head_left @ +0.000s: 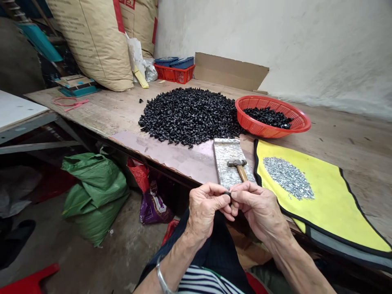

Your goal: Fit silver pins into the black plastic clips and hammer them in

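Left hand (203, 208) and right hand (260, 210) pinch a small black plastic part (227, 195) just off the front edge of the bench (92, 114), near a hammer (239, 167) lying on a metal plate (225, 157).

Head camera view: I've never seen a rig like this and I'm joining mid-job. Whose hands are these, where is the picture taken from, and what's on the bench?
There is no machine here. This picture comes from a camera worn on a person's head, looking forward and down, so these are the wearer's own bare hands. The left hand and right hand pinch a small black piece between them. On the wooden bench lies a large heap of similar black pieces, with more in a red plastic basket. Nearest the hands, a hammer with a wooden handle rests on a scuffed metal plate. To the right, a yellow mat holds a patch of tiny silver pieces, too small to identify.
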`<act>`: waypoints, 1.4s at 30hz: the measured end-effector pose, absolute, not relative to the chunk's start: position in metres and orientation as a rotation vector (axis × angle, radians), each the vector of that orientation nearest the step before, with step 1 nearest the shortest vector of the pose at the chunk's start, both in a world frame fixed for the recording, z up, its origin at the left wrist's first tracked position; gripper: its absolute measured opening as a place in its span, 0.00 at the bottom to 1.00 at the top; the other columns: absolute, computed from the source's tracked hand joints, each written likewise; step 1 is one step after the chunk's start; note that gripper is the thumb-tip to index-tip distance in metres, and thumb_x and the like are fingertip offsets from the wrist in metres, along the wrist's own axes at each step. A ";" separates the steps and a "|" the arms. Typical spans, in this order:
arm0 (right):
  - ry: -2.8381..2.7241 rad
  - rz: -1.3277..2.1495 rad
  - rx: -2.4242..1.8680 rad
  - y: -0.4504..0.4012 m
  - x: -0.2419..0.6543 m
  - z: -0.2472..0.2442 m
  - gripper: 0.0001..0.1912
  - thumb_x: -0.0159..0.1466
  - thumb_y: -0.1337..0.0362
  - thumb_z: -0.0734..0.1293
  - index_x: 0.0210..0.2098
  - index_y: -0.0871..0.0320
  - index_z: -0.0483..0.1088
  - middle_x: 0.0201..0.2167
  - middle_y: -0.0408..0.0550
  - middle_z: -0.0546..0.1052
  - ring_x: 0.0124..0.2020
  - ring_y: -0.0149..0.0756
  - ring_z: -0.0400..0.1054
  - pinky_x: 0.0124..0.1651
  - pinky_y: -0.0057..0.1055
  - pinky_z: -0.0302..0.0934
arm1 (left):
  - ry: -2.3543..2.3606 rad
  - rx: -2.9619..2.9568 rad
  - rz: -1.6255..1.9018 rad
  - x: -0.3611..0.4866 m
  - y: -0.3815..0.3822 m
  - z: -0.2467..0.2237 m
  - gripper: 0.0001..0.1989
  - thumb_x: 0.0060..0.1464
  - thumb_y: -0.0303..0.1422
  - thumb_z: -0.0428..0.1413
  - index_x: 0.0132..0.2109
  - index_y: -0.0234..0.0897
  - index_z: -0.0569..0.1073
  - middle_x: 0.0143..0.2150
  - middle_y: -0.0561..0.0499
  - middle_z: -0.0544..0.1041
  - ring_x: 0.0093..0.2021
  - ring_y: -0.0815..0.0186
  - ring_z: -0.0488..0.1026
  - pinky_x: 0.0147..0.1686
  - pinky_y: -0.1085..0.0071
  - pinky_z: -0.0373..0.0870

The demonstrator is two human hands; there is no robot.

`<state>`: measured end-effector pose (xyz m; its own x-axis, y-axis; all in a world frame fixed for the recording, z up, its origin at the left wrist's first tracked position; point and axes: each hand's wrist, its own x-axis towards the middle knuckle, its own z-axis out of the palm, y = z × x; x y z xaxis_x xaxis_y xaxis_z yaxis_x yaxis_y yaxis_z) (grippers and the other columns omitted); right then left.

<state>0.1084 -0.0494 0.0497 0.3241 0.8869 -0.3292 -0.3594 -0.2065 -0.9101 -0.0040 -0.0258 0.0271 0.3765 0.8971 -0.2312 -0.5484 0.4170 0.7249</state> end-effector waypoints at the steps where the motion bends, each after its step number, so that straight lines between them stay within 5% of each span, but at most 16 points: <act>1: -0.547 1.235 -1.318 -0.049 0.108 0.050 0.07 0.40 0.70 0.73 0.18 0.61 0.71 0.15 0.44 0.72 0.14 0.28 0.63 0.16 0.25 0.59 | 0.671 0.616 1.000 -0.004 -0.025 0.027 0.07 0.38 0.26 0.63 0.28 0.28 0.74 0.16 0.50 0.73 0.15 0.67 0.70 0.15 0.73 0.71; 15: -0.772 1.158 -1.429 -0.050 0.121 0.053 0.14 0.44 0.60 0.75 0.28 0.60 0.74 0.19 0.43 0.74 0.17 0.30 0.66 0.22 0.29 0.61 | 0.686 0.639 0.958 -0.011 -0.012 0.026 0.08 0.38 0.27 0.63 0.28 0.28 0.72 0.17 0.51 0.73 0.15 0.69 0.68 0.14 0.73 0.70; 22: -1.430 0.215 -2.120 -0.059 0.156 0.044 0.12 0.54 0.54 0.65 0.29 0.56 0.72 0.29 0.51 0.76 0.29 0.43 0.69 0.33 0.38 0.58 | 0.734 0.696 0.992 -0.014 0.003 0.019 0.11 0.37 0.30 0.64 0.28 0.29 0.71 0.17 0.52 0.72 0.15 0.69 0.68 0.14 0.72 0.71; 25: -1.625 0.075 -2.350 -0.066 0.162 0.033 0.14 0.55 0.51 0.64 0.30 0.55 0.68 0.27 0.51 0.75 0.28 0.46 0.69 0.29 0.37 0.54 | 0.761 0.731 0.978 -0.014 0.015 0.019 0.12 0.36 0.30 0.64 0.28 0.30 0.70 0.17 0.53 0.71 0.15 0.69 0.68 0.14 0.72 0.71; 32: -1.146 0.701 -2.198 -0.065 0.159 0.026 0.10 0.49 0.60 0.68 0.26 0.53 0.61 0.16 0.41 0.69 0.19 0.37 0.65 0.24 0.33 0.56 | 0.850 0.871 0.919 -0.003 0.044 0.021 0.10 0.36 0.27 0.60 0.27 0.32 0.66 0.17 0.54 0.71 0.14 0.70 0.68 0.12 0.73 0.70; 37: -0.483 1.498 -1.542 -0.074 0.154 0.034 0.13 0.49 0.62 0.72 0.26 0.57 0.63 0.19 0.39 0.69 0.16 0.27 0.60 0.17 0.26 0.59 | 0.921 0.953 0.855 0.007 0.057 0.016 0.07 0.38 0.25 0.57 0.25 0.34 0.64 0.13 0.57 0.68 0.11 0.71 0.65 0.10 0.76 0.66; 42: -0.202 1.612 -1.338 -0.080 0.156 0.034 0.10 0.53 0.63 0.71 0.32 0.62 0.71 0.21 0.43 0.70 0.17 0.24 0.60 0.16 0.21 0.58 | 0.939 0.974 0.825 0.013 0.060 0.012 0.08 0.38 0.25 0.57 0.25 0.34 0.64 0.12 0.58 0.67 0.10 0.71 0.66 0.09 0.79 0.63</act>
<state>0.1561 -0.0803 0.0336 0.1008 0.7514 -0.6521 -0.5676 -0.4949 -0.6580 0.0130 0.0602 0.0122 0.3689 0.8899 -0.2684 -0.1513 0.3424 0.9273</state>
